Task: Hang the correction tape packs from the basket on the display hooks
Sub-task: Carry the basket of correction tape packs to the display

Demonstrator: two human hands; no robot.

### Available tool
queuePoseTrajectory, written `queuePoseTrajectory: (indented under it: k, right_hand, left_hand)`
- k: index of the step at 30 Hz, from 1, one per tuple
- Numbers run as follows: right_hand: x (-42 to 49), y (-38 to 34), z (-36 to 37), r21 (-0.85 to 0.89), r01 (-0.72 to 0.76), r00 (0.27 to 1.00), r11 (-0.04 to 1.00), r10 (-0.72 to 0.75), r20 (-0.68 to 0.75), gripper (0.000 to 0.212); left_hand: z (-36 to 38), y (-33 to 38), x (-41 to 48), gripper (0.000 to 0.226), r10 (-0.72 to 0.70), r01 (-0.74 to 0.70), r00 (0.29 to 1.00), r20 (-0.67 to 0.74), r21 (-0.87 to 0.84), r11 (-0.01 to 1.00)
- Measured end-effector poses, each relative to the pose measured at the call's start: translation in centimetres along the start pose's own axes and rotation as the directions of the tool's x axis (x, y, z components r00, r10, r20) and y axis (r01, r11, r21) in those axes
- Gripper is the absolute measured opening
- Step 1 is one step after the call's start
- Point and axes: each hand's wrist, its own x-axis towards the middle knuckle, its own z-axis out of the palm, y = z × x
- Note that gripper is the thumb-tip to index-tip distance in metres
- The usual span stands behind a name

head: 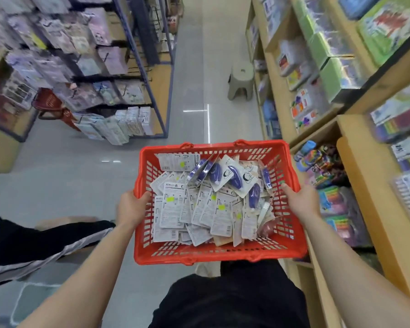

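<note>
Packs first: correction tape packs [208,202] lie in a loose overlapping heap inside the red basket [199,254]. Most are face down, showing white printed backs, some with yellow stickers. A few toward the far right are face up with blue-purple dispensers visible. The heap covers the basket bottom; count not readable. Basket is off the floor, carried roughly level in front of the body over the aisle. Left grip [130,207] is clamped on the left rim, thumb hooked over the edge, other fingers hidden outside the wall. Right grip [298,200] is clamped on the right rim, thumb inside. Neither touches a pack. Step as I read it: transport, bringing stock to the display; hanging not started. Target hooks can't be identified from here. Blue-framed rack [118,91] on the left carries hanging goods but is blurred, so I can't tell whether it's the right one or has free hooks. Next move needs the basket parked somewhere stable near the hooks and one grip freed, then a single pack lifted by its card top and its hang hole lined up on a hook. Packs overlap, so two may come up at once. Wooden shelving [355,176] on the right holds boxed and coloured stationery. Beige stool [240,81] stands further down the aisle, and a second red basket [49,102] sits by the left rack.
</note>
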Motion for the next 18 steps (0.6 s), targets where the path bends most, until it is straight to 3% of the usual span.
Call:
queuePoseTrajectory:
  k: [6,14,18]
  right_hand:
    - [14.3,-7.7,3.1,0.051,0.016,0.999,0.999,-0.018,0.030,0.030]
    - [34.1,-20.1,2.8,0.092,-0.001,0.996,0.996,-0.008,0.088,0.035]
    - [43.1,-26.5,3.1,0.100,0.029,0.995,0.995,-0.038,0.093,0.033]
  left_hand:
    - [2.7,9.8,13.0,0.023,0.021,-0.020,0.999,-0.037,0.034,0.999]
    - [6.3,26.4,27.9,0.014,0.037,-0.031,0.995,-0.095,0.062,0.998]
    - [8.2,32.8,35.5,0.020,0.034,-0.024,0.992,-0.120,0.089,0.996]
